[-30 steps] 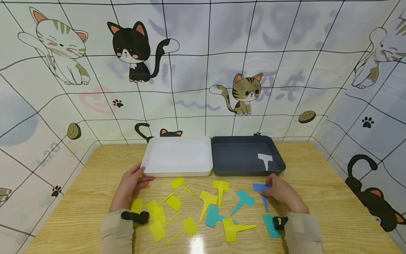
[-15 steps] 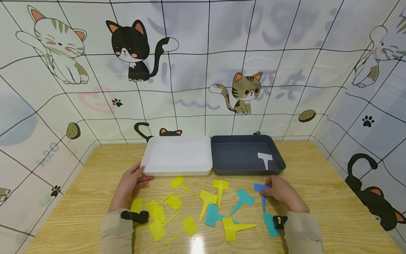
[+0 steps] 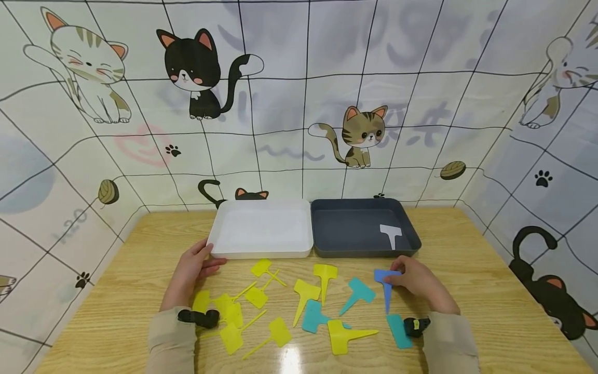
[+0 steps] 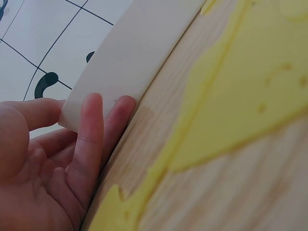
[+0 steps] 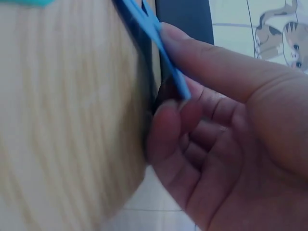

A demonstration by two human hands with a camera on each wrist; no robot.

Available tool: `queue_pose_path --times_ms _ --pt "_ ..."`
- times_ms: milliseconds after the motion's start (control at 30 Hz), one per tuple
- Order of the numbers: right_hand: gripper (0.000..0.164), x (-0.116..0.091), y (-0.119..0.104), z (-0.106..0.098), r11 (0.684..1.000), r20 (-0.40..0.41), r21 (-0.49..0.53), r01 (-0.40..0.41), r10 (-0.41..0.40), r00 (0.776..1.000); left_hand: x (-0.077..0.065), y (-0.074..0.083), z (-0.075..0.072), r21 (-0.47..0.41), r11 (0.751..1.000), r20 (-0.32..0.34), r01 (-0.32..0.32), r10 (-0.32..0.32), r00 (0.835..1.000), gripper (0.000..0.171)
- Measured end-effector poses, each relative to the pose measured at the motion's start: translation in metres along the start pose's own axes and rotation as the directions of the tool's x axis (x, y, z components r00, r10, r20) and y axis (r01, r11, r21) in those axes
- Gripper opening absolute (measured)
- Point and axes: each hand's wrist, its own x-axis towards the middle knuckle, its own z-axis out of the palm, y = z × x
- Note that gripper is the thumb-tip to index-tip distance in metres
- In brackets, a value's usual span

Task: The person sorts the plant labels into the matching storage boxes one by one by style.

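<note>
My right hand (image 3: 416,278) pinches one arm of a blue T-shaped plant label (image 3: 385,277) between thumb and fingers, in front of the dark grey tray. In the right wrist view the blue label (image 5: 166,60) is seen nearly edge-on, tilted up from the wood. At the near left corner of the white tray (image 3: 261,255), my left hand (image 3: 191,267) rests with its fingers fairly straight. The left wrist view has its fingertips (image 4: 93,108) against the tray's wall (image 4: 122,53). A white T-shaped label (image 3: 391,235) lies in the dark grey tray (image 3: 355,254).
Several yellow labels lie on the wooden table, among them a T-shaped one (image 3: 325,275) and a square-headed one (image 3: 280,332). Teal labels (image 3: 357,295) lie among them, one (image 3: 398,331) partly under the right wrist camera. A cat-print cloth (image 3: 280,104) rises behind the trays.
My right hand has shifted slightly to the right, leaving more of the blue label in view. My left hand and the trays stay put.
</note>
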Motion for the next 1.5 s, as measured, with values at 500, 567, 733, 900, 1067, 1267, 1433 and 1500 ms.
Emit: queue_pose_path --times_ms 500,567,733,900,1067,1267,1433,1500 --pt "0.036 -0.007 0.018 -0.02 0.951 -0.026 0.298 0.084 -0.08 0.996 -0.001 0.0 -0.002 -0.012 1.0 0.009 -0.006 0.006 1.0 0.062" --pt "0.034 -0.007 0.017 -0.022 0.943 -0.054 0.314 0.114 -0.102 0.993 0.0 0.0 -0.002 -0.013 1.0 0.007 -0.007 0.007 1.0 0.062" --pt "0.032 -0.003 0.012 -0.021 0.925 -0.156 0.343 0.163 -0.115 0.981 0.001 -0.001 -0.002 -0.01 1.0 0.001 -0.011 0.011 1.0 0.062" --pt "0.04 0.024 0.034 -0.005 0.892 -0.362 0.407 0.198 -0.041 0.931 0.001 0.0 0.0 -0.002 1.0 -0.006 0.0 0.0 1.0 0.062" --pt "0.043 0.054 0.066 0.012 0.86 -0.47 0.473 0.192 0.062 0.88 0.001 0.001 0.001 0.0 1.0 -0.005 0.003 -0.003 1.0 0.062" --pt "0.048 0.053 0.062 0.015 0.842 -0.437 0.5 0.201 0.045 0.898 -0.001 0.0 0.001 0.007 1.0 -0.011 -0.002 0.002 1.0 0.062" --pt "0.054 0.027 0.026 0.005 0.855 -0.384 0.475 0.207 -0.01 0.923 0.0 0.0 0.001 0.009 1.0 -0.012 0.004 -0.004 1.0 0.063" --pt "0.056 0.016 0.009 0.001 0.867 -0.359 0.46 0.191 -0.014 0.933 0.0 0.0 0.002 0.007 1.0 -0.013 0.008 -0.007 1.0 0.063"
